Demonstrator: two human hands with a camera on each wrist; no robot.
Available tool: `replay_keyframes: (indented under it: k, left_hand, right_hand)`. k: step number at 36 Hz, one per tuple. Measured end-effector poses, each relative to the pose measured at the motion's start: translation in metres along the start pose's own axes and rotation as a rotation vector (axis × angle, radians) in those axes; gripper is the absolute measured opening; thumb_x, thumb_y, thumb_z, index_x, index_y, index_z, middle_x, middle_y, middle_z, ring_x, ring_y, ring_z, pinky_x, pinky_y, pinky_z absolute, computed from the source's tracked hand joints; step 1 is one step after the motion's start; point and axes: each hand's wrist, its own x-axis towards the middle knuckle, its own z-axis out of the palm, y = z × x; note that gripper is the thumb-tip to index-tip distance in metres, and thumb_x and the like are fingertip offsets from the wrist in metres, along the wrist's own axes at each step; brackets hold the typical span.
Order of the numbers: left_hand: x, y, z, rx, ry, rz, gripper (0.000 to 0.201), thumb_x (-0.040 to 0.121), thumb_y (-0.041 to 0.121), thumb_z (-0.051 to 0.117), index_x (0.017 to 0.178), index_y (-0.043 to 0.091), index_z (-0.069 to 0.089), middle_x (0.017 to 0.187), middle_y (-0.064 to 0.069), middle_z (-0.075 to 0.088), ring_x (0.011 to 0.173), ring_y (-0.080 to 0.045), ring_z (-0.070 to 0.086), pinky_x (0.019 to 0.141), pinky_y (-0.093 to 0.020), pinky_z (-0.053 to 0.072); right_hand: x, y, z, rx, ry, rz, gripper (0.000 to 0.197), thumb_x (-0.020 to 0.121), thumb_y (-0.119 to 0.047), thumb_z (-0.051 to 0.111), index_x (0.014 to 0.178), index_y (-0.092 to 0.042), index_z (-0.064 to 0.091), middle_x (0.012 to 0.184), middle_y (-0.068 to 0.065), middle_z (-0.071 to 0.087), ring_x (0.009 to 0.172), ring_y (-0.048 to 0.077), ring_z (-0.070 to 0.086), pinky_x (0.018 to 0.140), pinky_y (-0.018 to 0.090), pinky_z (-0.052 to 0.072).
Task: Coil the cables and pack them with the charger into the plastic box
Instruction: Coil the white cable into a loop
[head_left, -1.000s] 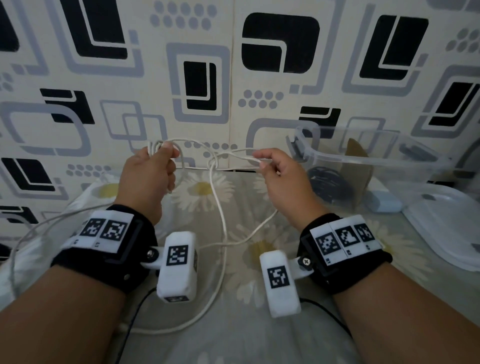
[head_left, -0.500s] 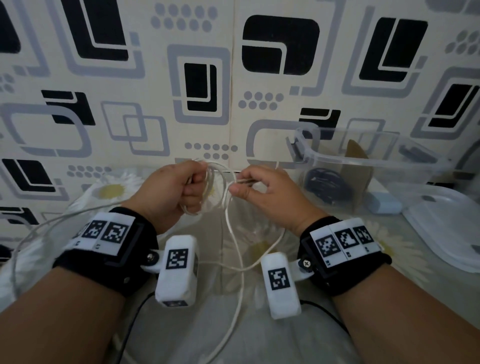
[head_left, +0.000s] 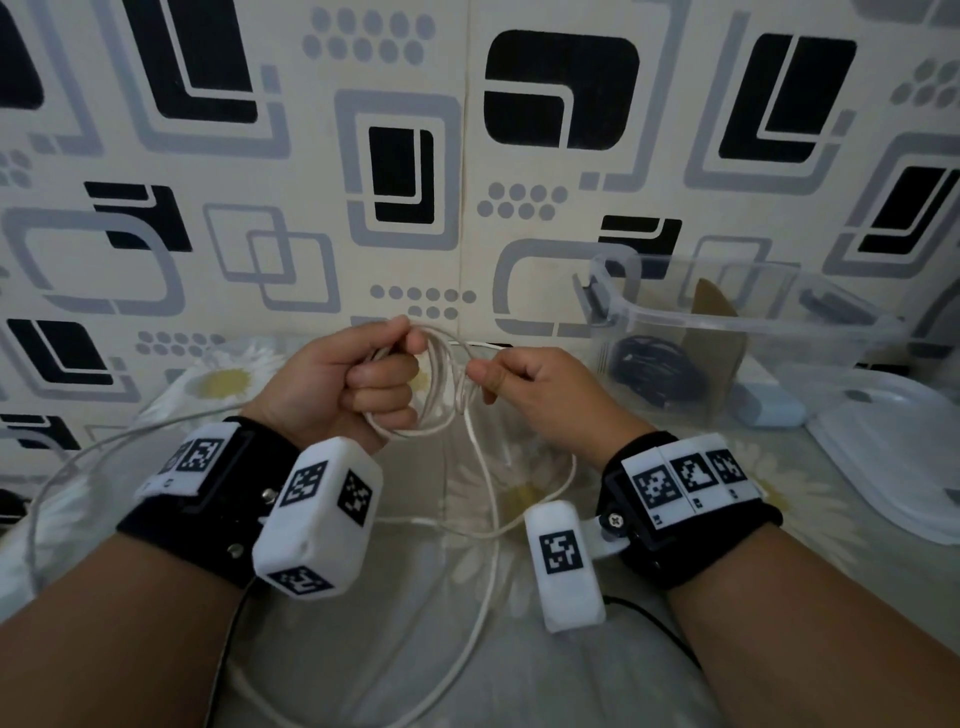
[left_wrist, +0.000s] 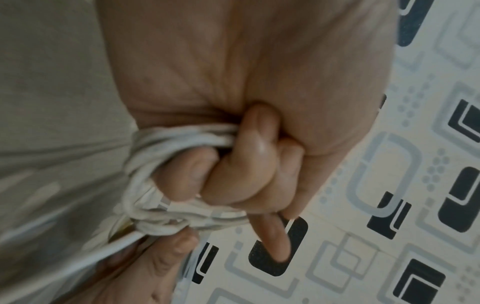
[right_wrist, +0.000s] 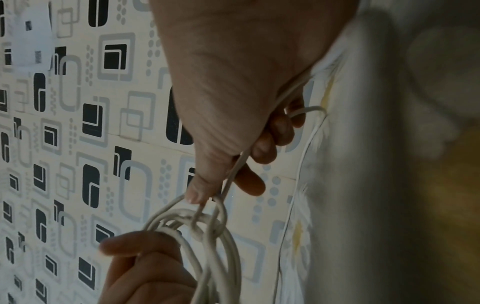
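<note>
My left hand (head_left: 363, 379) grips several loops of a white cable (head_left: 441, 389), its fingers curled round the bundle (left_wrist: 166, 142). Close beside it my right hand (head_left: 519, 384) pinches the free strand of that cable (right_wrist: 233, 174) between thumb and forefinger, right at the coil (right_wrist: 215, 242). The rest of the white cable trails down over the flowered sheet (head_left: 483, 571) and off to the left. The clear plastic box (head_left: 753, 322) stands at the right by the wall, with a coiled black cable (head_left: 654, 369) inside. A pale blue charger (head_left: 769, 410) lies just behind the box.
The box's clear lid (head_left: 893, 457) lies at the far right on the sheet. A brown cardboard piece (head_left: 711, 312) stands in the box. The patterned wall (head_left: 405, 156) rises directly behind the hands. Thin black wires (head_left: 665, 629) run from the wrist cameras.
My hands, apart a second ago with the cable stretched between them, have come together. Loops have gathered in my left hand, which has turned its wrist; the right now pinches the strand at the coil.
</note>
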Motion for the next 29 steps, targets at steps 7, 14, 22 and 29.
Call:
replay_keyframes:
  k: [7, 14, 22, 29]
  left_hand:
    - [0.002, 0.004, -0.003, -0.079, 0.154, 0.192, 0.029, 0.090, 0.029, 0.047, 0.083, 0.015, 0.071, 0.047, 0.010, 0.016, 0.037, -0.006, 0.014, 0.042, -0.015, 0.026]
    - [0.003, 0.009, -0.006, -0.153, 0.273, 0.323, 0.032, 0.090, 0.027, 0.043, 0.079, 0.016, 0.071, 0.040, 0.008, 0.020, 0.035, -0.008, 0.015, 0.039, -0.015, 0.029]
    - [0.003, 0.010, -0.006, -0.147, 0.392, 0.388, 0.027, 0.087, 0.028, 0.047, 0.077, 0.018, 0.070, 0.036, 0.007, 0.029, 0.030, -0.007, 0.027, 0.040, -0.014, 0.025]
    - [0.001, 0.020, -0.004, -0.196, 0.449, 0.459, 0.027, 0.087, 0.027, 0.049, 0.077, 0.018, 0.071, 0.039, 0.007, 0.028, 0.032, -0.007, 0.026, 0.040, -0.015, 0.027]
  right_hand:
    - [-0.005, -0.003, -0.001, -0.025, -0.035, 0.019, 0.039, 0.101, -0.044, 0.036, 0.095, -0.018, 0.064, 0.081, -0.004, 0.059, 0.076, 0.015, 0.056, 0.064, 0.025, 0.039]
    - [-0.001, 0.005, -0.002, 0.010, 0.015, 0.102, 0.030, 0.101, -0.039, 0.040, 0.090, -0.021, 0.062, 0.062, -0.010, 0.045, 0.059, 0.008, 0.043, 0.062, 0.025, 0.037]
    - [-0.001, 0.004, -0.008, 0.138, -0.110, 0.165, 0.019, 0.086, -0.042, 0.067, 0.095, -0.026, 0.064, 0.071, -0.015, 0.055, 0.068, 0.007, 0.050, 0.073, 0.025, 0.040]
    - [-0.003, -0.009, -0.021, 0.334, -0.208, 0.178, 0.042, 0.085, -0.057, 0.057, 0.108, -0.023, 0.064, 0.063, -0.007, 0.045, 0.054, 0.008, 0.036, 0.052, 0.021, 0.031]
